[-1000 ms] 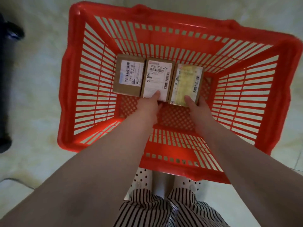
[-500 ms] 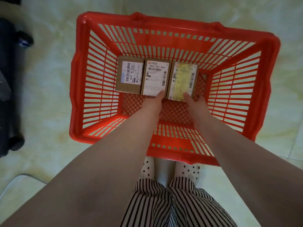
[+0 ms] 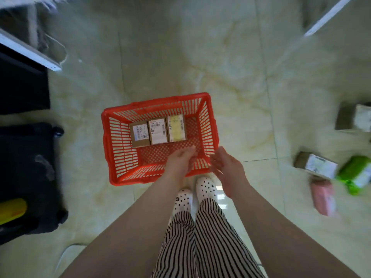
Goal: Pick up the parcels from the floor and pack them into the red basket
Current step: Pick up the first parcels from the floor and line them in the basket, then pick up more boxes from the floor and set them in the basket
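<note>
The red basket stands on the tiled floor in front of my feet. Three parcels lie side by side along its far wall: a brown box, a white-labelled box and a yellow-labelled box. My left hand hovers over the basket's near end, fingers relaxed, holding nothing. My right hand is just outside the basket's right rim, fingers loose and empty. More parcels lie on the floor at the right: a brown box, a green packet, a pink packet and a further box.
A black wheeled case with a yellow object on it stands at the left. A dark cabinet with a white edge sits at the upper left. A white bar crosses the upper right.
Both hands have let go of the parcels and pulled back out of the basket. The view has risen far above the basket, bringing the floor parcels at the right into sight.
</note>
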A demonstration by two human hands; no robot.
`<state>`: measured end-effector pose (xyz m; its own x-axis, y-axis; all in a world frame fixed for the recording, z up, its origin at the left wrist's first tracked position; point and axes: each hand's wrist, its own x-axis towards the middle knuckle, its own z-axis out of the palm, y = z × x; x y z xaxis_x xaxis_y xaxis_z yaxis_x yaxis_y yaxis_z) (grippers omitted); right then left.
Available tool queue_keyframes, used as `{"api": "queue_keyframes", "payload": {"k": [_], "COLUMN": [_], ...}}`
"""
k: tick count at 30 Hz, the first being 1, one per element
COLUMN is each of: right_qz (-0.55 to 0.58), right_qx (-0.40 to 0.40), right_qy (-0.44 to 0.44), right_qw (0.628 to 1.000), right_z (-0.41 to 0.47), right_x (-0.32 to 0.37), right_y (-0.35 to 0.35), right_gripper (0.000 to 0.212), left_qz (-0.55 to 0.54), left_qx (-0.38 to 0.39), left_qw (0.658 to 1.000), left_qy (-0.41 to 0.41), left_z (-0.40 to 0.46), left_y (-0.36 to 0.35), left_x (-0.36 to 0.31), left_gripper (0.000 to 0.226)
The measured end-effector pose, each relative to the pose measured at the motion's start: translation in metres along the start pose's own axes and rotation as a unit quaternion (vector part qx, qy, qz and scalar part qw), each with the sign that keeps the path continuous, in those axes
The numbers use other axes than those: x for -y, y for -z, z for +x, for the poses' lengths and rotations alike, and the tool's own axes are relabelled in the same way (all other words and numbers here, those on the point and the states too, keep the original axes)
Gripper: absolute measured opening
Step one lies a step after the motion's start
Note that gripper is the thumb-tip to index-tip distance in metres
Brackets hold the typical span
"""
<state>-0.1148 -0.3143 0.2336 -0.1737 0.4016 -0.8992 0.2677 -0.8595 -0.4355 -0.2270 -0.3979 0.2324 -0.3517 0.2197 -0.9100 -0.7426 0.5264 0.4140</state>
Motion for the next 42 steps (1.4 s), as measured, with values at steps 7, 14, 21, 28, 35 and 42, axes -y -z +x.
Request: {"api": "queue_keyframes", "payload": {"k": [7, 14, 21, 28, 35, 42], "right_qz": [0.155, 0.253, 0.257, 0.237, 0.123, -0.119], "right_qx": [-0.114, -0.182, -0.212, -0.224, -0.205, -0.171], "right_qy": [0.027, 0.022, -0.001, -0.028, -0.023, 0.027], "right_qw": [0.981, 0.95, 0.943, 0.945, 0.971, 0.978], "right_z": [-0.082, -0.086, -0.092, -0.076, -0.011, 0.116], "right_x": [0.047, 0.067, 0.09, 0.121, 0.152, 0.149], "right_y": [0.131, 0.27, 0.404, 0.468, 0.505, 0.538], "right_gripper": [0.05, 0.047, 0.032, 0.033, 0.053, 0.07], "left_qz": [0.136, 0.228, 0.252, 0.241, 0.304, 0.402], "left_qx": [0.079, 0.144, 0.133, 0.098, 0.091, 0.055], "left_qw": [0.986, 0.962, 0.958, 0.965, 0.948, 0.914], "left_qy": [-0.057, -0.045, 0.011, 0.017, 0.007, 0.017], "left_z": [-0.103, -0.147, -0.175, -0.157, -0.099, 0.009], "left_y": [-0.115, -0.262, -0.379, -0.44, -0.502, -0.539], "left_x": [-0.005, 0.037, 0.098, 0.104, 0.086, 0.105], "left_gripper": [0.009, 0.033, 0.059, 0.068, 0.081, 0.076]}}
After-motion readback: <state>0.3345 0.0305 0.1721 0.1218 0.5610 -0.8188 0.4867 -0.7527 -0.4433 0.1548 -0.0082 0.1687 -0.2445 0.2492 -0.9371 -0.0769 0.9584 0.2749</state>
